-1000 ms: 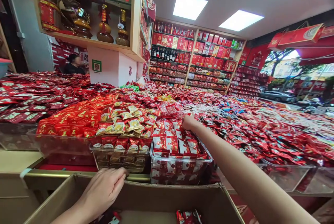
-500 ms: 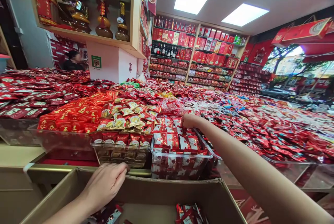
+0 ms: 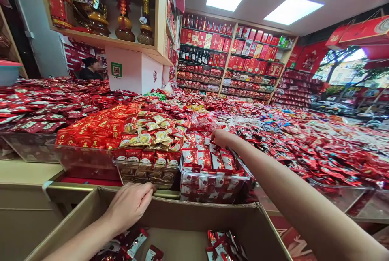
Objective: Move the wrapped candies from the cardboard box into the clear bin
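Note:
My left hand (image 3: pixel 132 201) is curled over the far rim of an open cardboard box (image 3: pixel 206 212), gripping the edge. Inside the box lie small red-and-white snack packets (image 3: pixel 223 247), in loose piles at left and right. My right hand (image 3: pixel 222 138) reaches forward over a clear plastic bin (image 3: pixel 214 180) filled with red-and-white snack packets (image 3: pixel 203 159). Its fingers are bent down among the packets at the back of the bin, and whatever they hold is hidden. Left of this bin stands a bin of gold durian packets (image 3: pixel 159 135).
Orange-red packets (image 3: pixel 97 129) fill another bin to the left. More heaped packets (image 3: pixel 304 143) spread across the display to the right. Shelves with bottles and red boxes (image 3: pixel 206 40) line the back wall. A person (image 3: pixel 90 69) is at the far left.
The view has tilted down and turned slightly left, showing more of the box's inside. Both hands keep nearly the same places, left on the box rim, right at the packets.

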Demonstrator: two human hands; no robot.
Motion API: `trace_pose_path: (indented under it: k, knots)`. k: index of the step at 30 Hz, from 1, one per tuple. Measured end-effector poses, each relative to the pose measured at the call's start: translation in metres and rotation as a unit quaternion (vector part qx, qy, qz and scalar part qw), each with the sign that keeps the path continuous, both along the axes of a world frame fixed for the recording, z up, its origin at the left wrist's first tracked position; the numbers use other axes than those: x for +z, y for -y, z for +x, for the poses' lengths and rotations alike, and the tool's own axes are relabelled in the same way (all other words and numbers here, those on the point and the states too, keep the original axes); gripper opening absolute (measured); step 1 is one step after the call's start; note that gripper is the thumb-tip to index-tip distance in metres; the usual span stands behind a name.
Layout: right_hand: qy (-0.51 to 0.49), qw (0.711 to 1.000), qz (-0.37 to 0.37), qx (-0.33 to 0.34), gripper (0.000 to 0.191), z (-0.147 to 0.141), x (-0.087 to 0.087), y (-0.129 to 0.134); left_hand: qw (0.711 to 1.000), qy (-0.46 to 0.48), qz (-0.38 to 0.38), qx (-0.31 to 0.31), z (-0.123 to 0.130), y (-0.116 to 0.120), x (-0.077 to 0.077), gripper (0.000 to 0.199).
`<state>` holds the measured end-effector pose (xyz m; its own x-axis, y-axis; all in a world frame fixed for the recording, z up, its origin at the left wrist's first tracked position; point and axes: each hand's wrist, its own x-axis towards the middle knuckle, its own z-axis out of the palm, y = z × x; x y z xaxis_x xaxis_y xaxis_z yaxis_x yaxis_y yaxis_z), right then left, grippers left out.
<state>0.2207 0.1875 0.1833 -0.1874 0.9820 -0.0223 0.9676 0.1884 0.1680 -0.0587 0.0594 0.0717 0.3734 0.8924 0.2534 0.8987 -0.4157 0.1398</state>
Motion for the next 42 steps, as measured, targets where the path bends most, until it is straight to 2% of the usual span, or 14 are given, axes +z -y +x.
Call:
trace_pose_path:
  k: [6,8,10,13,15,18,20,23,25,29,32,35,38,42]
  knots:
    - [-0.112,0.986,0.118,0.016,0.028,-0.004,0.019,0.037,1.000,-0.009,0.006,-0.003,-0.001,0.000,-0.001,0.028]
    - [-0.216,0.966,0.114,0.087,0.024,-0.013,0.027,0.072,1.000,-0.016,0.007,-0.003,-0.001,0.000,-0.002,0.028]
    - [-0.333,0.919,0.002,0.210,0.020,-0.025,0.022,0.115,1.000,-0.013,0.006,-0.002,0.000,0.000,-0.003,0.029]
    - [-0.334,0.832,-0.236,0.374,0.019,-0.042,-0.029,0.167,1.000,0.001,0.000,0.009,0.002,0.000,-0.005,0.029]
    - [-0.200,0.842,-0.294,0.407,0.021,-0.047,-0.086,0.183,1.000,0.007,-0.005,0.012,0.002,0.001,-0.005,0.029]
    - [0.059,0.929,-0.280,0.232,0.025,-0.039,-0.171,0.178,1.000,0.004,-0.009,-0.007,0.002,0.004,-0.003,0.029]
    - [0.102,0.949,-0.271,0.127,0.053,-0.029,-0.212,0.167,1.000,-0.008,-0.010,-0.019,0.002,0.007,-0.001,0.029]
    - [0.094,0.956,-0.273,0.048,0.081,-0.019,-0.248,0.154,0.999,-0.028,-0.006,-0.017,0.003,0.011,0.001,0.027]
    - [0.074,0.963,-0.257,0.038,0.073,-0.019,-0.259,0.153,0.999,-0.035,-0.002,-0.012,0.004,0.013,0.001,0.026]
    - [0.087,0.934,-0.327,0.111,0.016,-0.027,-0.246,0.162,1.000,-0.018,-0.004,-0.023,0.004,0.014,0.002,0.028]
    - [0.032,0.937,-0.306,0.167,0.016,-0.030,-0.206,0.167,0.998,0.040,-0.015,-0.043,0.003,0.015,0.004,0.024]
    - [-0.173,0.930,-0.289,0.150,0.023,-0.028,-0.161,0.169,0.979,0.192,-0.023,-0.070,0.008,0.023,0.011,0.021]
    - [-0.429,0.817,-0.362,0.132,0.025,-0.025,-0.128,0.173,0.922,0.364,-0.089,-0.098,0.024,0.038,0.020,0.022]
    - [-0.593,0.694,-0.395,0.106,0.030,-0.027,-0.105,0.183,0.771,0.519,-0.330,-0.165,0.050,0.059,0.025,0.039]
